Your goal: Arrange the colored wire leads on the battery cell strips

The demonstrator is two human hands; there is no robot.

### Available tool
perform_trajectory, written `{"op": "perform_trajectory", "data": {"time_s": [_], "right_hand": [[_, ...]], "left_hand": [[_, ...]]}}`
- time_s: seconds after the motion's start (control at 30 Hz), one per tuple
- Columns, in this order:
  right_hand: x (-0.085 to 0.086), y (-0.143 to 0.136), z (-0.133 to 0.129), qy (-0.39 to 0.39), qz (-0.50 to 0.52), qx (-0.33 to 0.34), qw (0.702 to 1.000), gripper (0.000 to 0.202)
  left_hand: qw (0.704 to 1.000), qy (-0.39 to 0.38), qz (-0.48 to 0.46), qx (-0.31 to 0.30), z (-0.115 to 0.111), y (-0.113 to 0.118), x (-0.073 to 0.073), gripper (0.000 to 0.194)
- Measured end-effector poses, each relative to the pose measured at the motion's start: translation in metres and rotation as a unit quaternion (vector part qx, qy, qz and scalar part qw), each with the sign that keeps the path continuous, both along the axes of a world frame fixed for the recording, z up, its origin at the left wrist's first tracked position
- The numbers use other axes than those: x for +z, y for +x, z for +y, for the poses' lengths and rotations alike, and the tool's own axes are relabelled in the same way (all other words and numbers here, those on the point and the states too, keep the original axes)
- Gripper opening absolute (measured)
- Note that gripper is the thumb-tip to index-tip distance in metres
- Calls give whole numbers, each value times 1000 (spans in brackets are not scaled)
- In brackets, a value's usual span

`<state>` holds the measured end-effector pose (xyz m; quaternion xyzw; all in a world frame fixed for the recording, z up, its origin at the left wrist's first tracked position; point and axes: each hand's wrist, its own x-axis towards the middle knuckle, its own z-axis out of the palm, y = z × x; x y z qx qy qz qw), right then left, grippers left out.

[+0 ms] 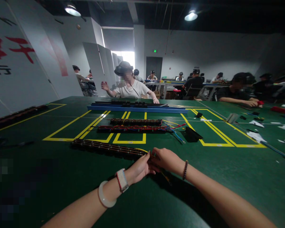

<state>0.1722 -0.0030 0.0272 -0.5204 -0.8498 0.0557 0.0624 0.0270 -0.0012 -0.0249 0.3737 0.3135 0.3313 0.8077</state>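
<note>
A long black strip [106, 148] with thin reddish-brown wires along its top lies on the green table, slanting toward my hands. At its right end, my left hand [141, 167] pinches the wires where they leave the strip. Close against it, my right hand [166, 160] has its fingers closed on the same wires, partly hidden by the fingers. Loose yellow-brown wire ends [166, 178] hang out below my right hand. Beyond lie a second black strip [133, 129] with red and blue wires and a third strip [135, 121] behind it.
Yellow tape [130, 142] marks rectangles on the table [85, 183]. Blue and black rails [137, 109] lie across the far side, where a person [133, 90] sits. A black piece [192, 134] and white paper scraps [256, 136] lie to the right. Another dark strip [19, 116] is far left.
</note>
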Motion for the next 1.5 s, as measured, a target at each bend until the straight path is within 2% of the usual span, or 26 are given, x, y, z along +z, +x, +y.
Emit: {"op": "perform_trajectory", "data": {"time_s": [0.2,0.37,0.5,0.63,0.77,0.97,1.1,1.23,1.33,1.4,1.5], "right_hand": [[3,4,4,-17,59,13,998,13],[4,11,15,63,97,14,993,18],[-4,15,22,121,63,9,991,22],[-21,18,31,122,5,21,992,23],[-33,19,36,124,-31,50,991,25],[-38,19,33,139,-64,84,985,28],[-41,19,32,153,-67,103,981,29],[-45,20,35,159,-59,103,980,29],[-46,20,36,162,-53,93,981,30],[-46,20,36,164,-52,87,981,30],[-46,20,36,168,-54,87,980,32]], "left_hand": [[1000,4,-7,-7,-1,0,1,31],[1000,-2,16,5,-1,1,0,29],[999,5,31,12,-1,2,1,24],[999,16,32,7,-2,2,3,28],[999,20,33,8,-3,2,4,24],[997,54,44,19,-7,5,2,20],[985,117,120,30,-7,6,3,23],[945,200,260,4,0,2,6,28],[888,263,376,-6,4,-4,11,30],[827,334,452,11,4,-8,16,30],[705,445,552,16,-1,-11,23,29]]}}
